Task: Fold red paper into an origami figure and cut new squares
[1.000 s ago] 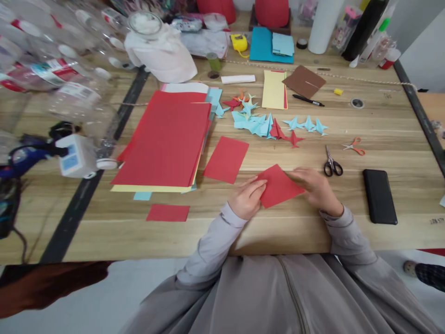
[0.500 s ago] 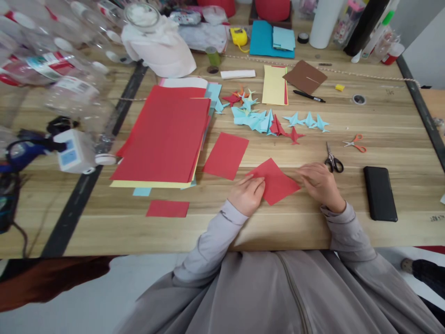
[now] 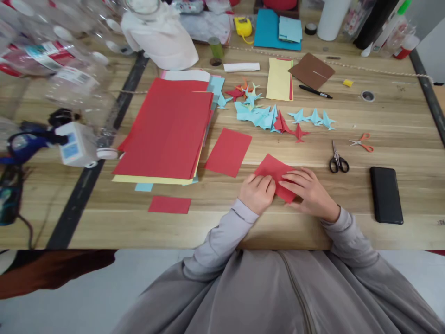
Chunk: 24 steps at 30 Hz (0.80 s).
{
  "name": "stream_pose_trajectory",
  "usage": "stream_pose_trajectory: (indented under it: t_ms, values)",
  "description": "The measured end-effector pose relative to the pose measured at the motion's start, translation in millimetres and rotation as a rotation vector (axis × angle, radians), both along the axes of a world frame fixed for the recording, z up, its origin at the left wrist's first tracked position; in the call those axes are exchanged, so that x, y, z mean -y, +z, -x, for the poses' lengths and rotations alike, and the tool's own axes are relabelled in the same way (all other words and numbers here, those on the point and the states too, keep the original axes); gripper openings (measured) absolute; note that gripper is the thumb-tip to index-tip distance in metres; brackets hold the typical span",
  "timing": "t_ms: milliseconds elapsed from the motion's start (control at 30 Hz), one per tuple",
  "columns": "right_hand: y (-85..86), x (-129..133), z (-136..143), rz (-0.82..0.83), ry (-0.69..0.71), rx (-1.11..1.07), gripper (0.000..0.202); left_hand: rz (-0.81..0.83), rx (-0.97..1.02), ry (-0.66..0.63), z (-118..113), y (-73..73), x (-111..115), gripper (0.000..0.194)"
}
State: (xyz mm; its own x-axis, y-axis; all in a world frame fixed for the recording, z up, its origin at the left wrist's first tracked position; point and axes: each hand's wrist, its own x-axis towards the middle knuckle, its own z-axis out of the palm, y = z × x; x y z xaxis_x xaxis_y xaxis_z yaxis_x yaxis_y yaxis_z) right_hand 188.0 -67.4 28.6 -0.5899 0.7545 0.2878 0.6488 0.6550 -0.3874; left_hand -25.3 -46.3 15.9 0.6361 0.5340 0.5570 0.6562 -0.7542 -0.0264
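Note:
A square sheet of red paper (image 3: pixel 273 165) lies on the table in front of me, turned cornerwise. My left hand (image 3: pixel 256 192) grips its left side, fingers curled and pressed together on the sheet. From the right, my right hand (image 3: pixel 311 192) has its fingers laid over the paper and the thumb low near its front corner, holding that side. Part of the sheet is hidden under both hands. Just to the left is a second red sheet (image 3: pixel 228 152), flat and untouched. Beyond the hands lie a red folded paper crane (image 3: pixel 300 133) and several light blue paper cranes (image 3: pixel 314 118).
A stack of red paper (image 3: pixel 167 132) and a small red strip (image 3: pixel 169 204) are on the left. Black scissors (image 3: pixel 336 160), orange scissors (image 3: pixel 365 142) and a black phone (image 3: pixel 386 195) lie right. Plastic bottles (image 3: pixel 74 83) crowd the far left.
My right hand has moved left from beside the sheet onto it. The paper's right corner no longer shows sticking out. The view has shifted slightly.

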Motion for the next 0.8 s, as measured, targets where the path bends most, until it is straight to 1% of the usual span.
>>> stream_pose_trajectory:
  t_ms: [67,133,167,200,300,400,467,533,600,667,733,800]
  values:
    - [-1.4,-2,-5,-0.030,-0.050,-0.013,0.028,0.076,0.070,-0.074,3,-2.7,-5,0.025]
    - [-1.9,-4,-9,-0.055,-0.088,-0.037,0.024,0.162,0.157,-0.121,7,-5.9,-10,0.027]
    - [-1.8,-4,-11,-0.067,-0.094,-0.048,0.022,0.200,0.186,-0.121,9,-7.4,-12,0.027]
    - [-1.3,-4,-12,-0.083,-0.095,-0.054,0.020,0.227,0.195,-0.096,11,-8.5,-13,0.026]
    - [0.9,-2,-10,-0.117,-0.087,-0.031,0.016,0.278,0.144,0.036,16,-8.8,-9,0.025]
    - [2.6,2,-5,-0.083,-0.068,-0.035,0.014,0.380,0.125,0.044,19,-7.4,0,0.030]
    - [2.8,3,-3,-0.024,-0.084,-0.104,0.013,0.431,0.162,0.039,20,-8.3,4,0.026]
    - [1.9,3,-2,0.069,-0.142,-0.198,0.010,0.461,0.215,0.052,20,-11.0,5,0.019]
    - [0.0,0,-3,0.183,-0.212,-0.278,0.008,0.476,0.250,0.056,20,-14.1,5,0.016]
    - [-2.0,-2,-4,0.260,-0.263,-0.326,0.008,0.466,0.240,0.057,20,-15.4,5,0.016]
    - [-2.5,-3,-4,0.249,-0.308,-0.333,0.009,0.408,0.184,0.063,17,-13.7,6,0.020]
    - [-0.7,-3,-3,0.158,-0.358,-0.275,0.023,0.302,0.112,0.078,12,-9.3,9,0.023]
